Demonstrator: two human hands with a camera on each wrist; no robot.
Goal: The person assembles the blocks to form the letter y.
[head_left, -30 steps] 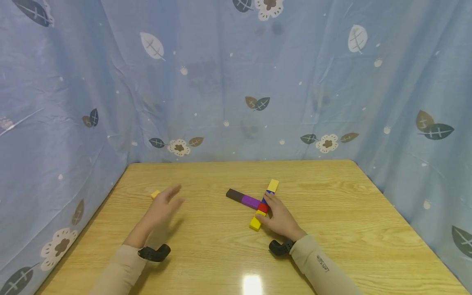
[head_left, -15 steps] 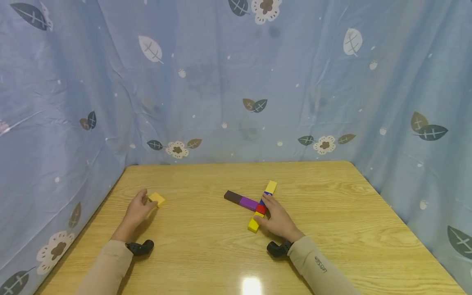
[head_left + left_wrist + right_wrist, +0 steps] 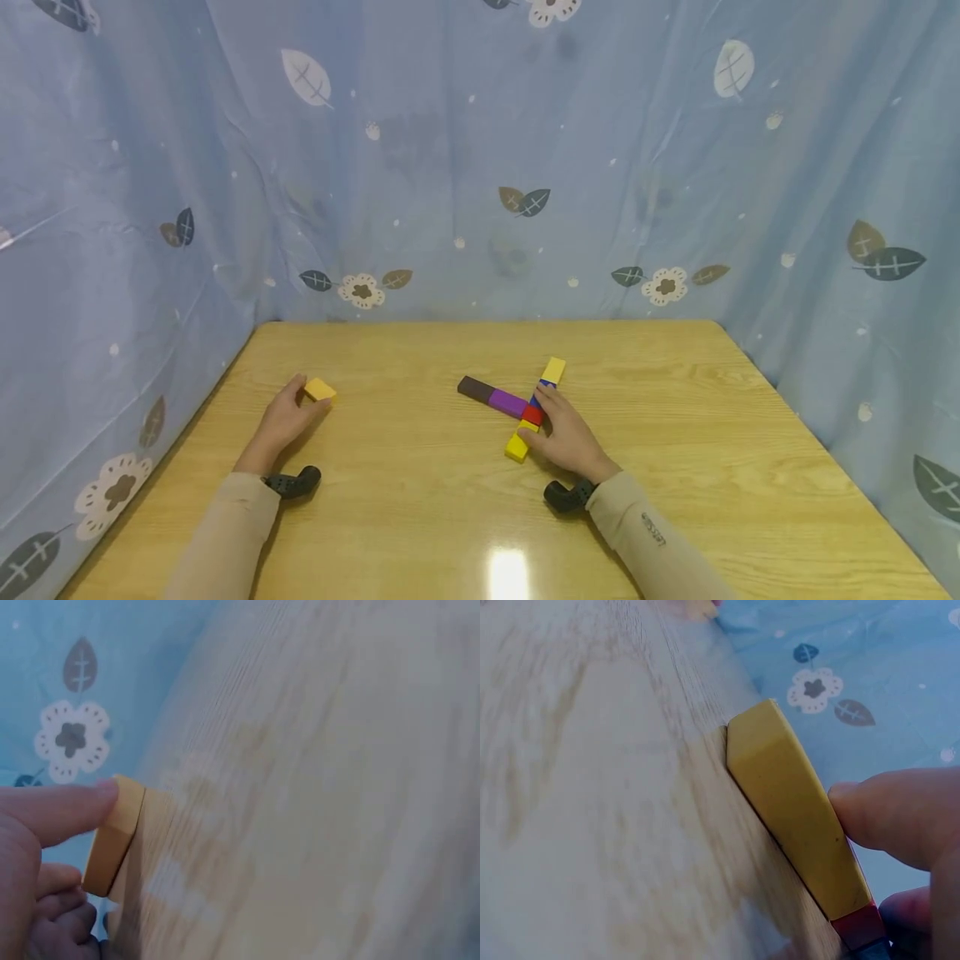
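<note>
At the table's left, my left hand [image 3: 285, 421] pinches a yellow block [image 3: 321, 389] between thumb and fingers. Close up in the left wrist view, the thumb lies against this yellow block [image 3: 112, 847], which seems to touch the tabletop. Right of centre, my right hand [image 3: 570, 437] rests along a slanting row of blocks: near yellow [image 3: 517, 447], red [image 3: 532, 414], blue [image 3: 548, 385] and far yellow [image 3: 554, 369]. Its thumb touches the near yellow block, while its fingers cover part of the blue one. Purple [image 3: 507, 403] and dark brown [image 3: 475, 389] blocks branch leftward from the red.
The wooden table [image 3: 420, 508] has a blue patterned curtain [image 3: 435, 150] along its back and sides. Black wrist devices [image 3: 295, 483] sit on both wrists. A bright reflection shows near the front edge.
My left hand has gone left and down to the lone yellow block and taken it between thumb and fingers. The right hand stays on the row, and the row keeps its shape.
</note>
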